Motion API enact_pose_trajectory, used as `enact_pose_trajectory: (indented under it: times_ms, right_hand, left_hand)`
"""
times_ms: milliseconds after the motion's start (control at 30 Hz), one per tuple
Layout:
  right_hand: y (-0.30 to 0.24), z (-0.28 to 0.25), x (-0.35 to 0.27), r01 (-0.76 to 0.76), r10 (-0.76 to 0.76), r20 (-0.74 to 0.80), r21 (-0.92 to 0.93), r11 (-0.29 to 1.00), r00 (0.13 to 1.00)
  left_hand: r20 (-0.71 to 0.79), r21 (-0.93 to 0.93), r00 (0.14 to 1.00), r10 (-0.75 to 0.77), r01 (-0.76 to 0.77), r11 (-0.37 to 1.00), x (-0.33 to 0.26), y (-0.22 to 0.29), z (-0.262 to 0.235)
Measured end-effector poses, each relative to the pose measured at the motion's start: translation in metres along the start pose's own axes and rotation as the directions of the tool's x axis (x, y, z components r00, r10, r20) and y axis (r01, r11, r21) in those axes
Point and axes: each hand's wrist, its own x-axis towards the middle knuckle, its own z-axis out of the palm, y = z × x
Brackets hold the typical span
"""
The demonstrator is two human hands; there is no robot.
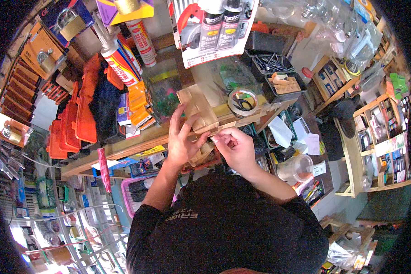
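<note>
A light brown cardboard box [201, 109], narrow and long, lies at the near edge of the glass-topped counter. My left hand [183, 139] holds its left side, fingers bent over the cardboard and thumb reaching toward its near end. At that near end my right hand [235, 148] is closed in a pinch beside my left thumb. The right fingertips are at the box's edge, and whatever lies between them is too small to make out. A roll of clear tape [243, 102] sits on the counter just right of the box, with something dark inside its ring.
Orange cases [84, 114] and sealant tubes [121, 64] stand at the left. A carded pair of glue tubes [214, 29] hangs ahead. Black bins of screws [272, 64] are at the far right of the counter. A clear tub [294, 168] stands lower right.
</note>
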Motion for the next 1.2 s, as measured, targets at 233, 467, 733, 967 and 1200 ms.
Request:
enact_pose_trajectory:
  times_ms: [233, 467, 733, 967, 1200]
  right_hand:
    - [0.001, 0.014, 0.010, 0.125, -0.148, -0.161, -0.143, 0.982, 0.976]
    - [0.001, 0.027, 0.015, 0.148, -0.181, -0.176, -0.183, 0.972, 0.968]
    - [0.001, 0.029, 0.018, 0.185, -0.238, -0.171, -0.277, 0.943, 0.956]
    - [0.000, 0.031, 0.015, 0.239, -0.313, -0.179, -0.341, 0.909, 0.933]
    - [0.009, 0.034, 0.012, 0.261, -0.349, -0.201, -0.362, 0.895, 0.915]
  left_hand:
    - [0.028, 0.021, 1.000, 0.014, -0.014, 1.000, 0.000, 0.000, 0.000]
    - [-0.002, 0.001, 1.000, 0.024, -0.024, 1.000, -0.004, -0.004, 0.003]
    - [-0.024, 0.035, 0.997, 0.075, -0.074, 0.997, -0.004, -0.006, 0.004]
    - [-0.051, 0.022, 0.990, 0.132, -0.131, 0.991, -0.007, -0.009, 0.007]
    - [-0.046, 0.051, 0.989, 0.142, -0.140, 0.989, -0.008, -0.010, 0.007]
